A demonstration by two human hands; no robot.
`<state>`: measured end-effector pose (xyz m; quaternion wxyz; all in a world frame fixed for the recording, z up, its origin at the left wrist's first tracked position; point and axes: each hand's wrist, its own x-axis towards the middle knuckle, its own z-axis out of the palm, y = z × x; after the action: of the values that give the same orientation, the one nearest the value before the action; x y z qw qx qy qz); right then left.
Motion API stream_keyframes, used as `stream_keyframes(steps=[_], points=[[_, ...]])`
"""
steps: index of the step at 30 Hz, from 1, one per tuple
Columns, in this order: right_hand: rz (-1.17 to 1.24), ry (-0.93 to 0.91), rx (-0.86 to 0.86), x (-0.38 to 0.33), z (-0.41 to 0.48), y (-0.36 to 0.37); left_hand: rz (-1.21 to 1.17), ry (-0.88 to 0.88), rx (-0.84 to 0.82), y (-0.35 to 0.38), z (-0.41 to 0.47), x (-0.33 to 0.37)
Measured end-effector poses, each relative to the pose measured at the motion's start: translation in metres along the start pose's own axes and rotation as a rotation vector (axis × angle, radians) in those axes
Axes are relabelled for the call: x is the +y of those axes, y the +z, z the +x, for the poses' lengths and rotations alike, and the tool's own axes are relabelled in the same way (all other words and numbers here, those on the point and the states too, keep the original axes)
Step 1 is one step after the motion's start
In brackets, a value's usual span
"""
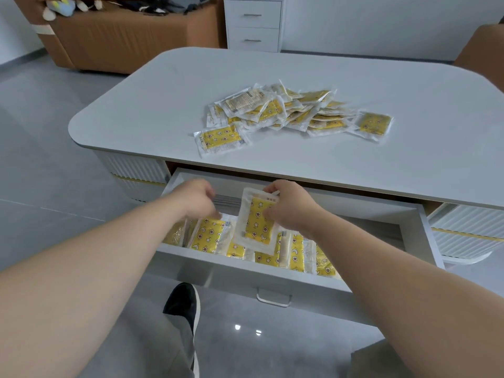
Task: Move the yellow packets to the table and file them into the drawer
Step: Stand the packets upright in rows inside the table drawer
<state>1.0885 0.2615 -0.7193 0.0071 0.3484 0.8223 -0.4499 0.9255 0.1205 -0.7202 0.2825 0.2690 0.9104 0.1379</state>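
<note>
Right hand (289, 210) pinches a yellow packet (256, 225) over the drawer (245, 271); left hand (195, 197) hovers inside it, fingers curled, grip unclear.

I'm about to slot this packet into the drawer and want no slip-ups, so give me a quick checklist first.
1. Grip: the right hand pinches the held packet by its top edge: ok.
2. The drawer is pulled open: ok.
3. A slot in the filed row parted by the left hand: cannot tell, fingers blurred.
4. Free room at the right end: ok.
5. The table cleared of the loose pile: not ok.
</note>
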Motion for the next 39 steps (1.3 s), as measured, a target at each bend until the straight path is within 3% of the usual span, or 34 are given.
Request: stream_keyframes(steps=[3,5,8,13,18,29,35,39], points=[[0.205,-0.014,0.016,-0.006,0.000,0.005,-0.364,0.123,-0.188,-0.011,-0.010,0.016],[0.319,-0.016,0.000,-0.011,0.001,0.012,-0.375,0.142,-0.207,-0.010,-0.011,0.016],[0.281,-0.025,0.017,-0.012,0.002,0.022,-0.345,0.089,-0.156,-0.010,-0.004,0.008],[0.094,-0.004,0.042,-0.007,0.005,0.022,0.007,-0.142,0.047,-0.017,0.009,-0.023],[0.059,0.007,0.059,-0.003,0.007,0.021,0.069,-0.295,0.012,-0.008,0.018,-0.054],[0.025,-0.033,0.047,-0.003,0.005,0.020,0.503,-0.173,0.127,0.002,0.003,-0.054],[0.009,-0.070,0.017,-0.009,0.004,0.008,0.583,-0.100,0.099,-0.013,-0.003,-0.010],[0.000,-0.091,0.044,-0.022,0.004,-0.008,0.503,0.009,0.196,-0.035,-0.007,0.034]])
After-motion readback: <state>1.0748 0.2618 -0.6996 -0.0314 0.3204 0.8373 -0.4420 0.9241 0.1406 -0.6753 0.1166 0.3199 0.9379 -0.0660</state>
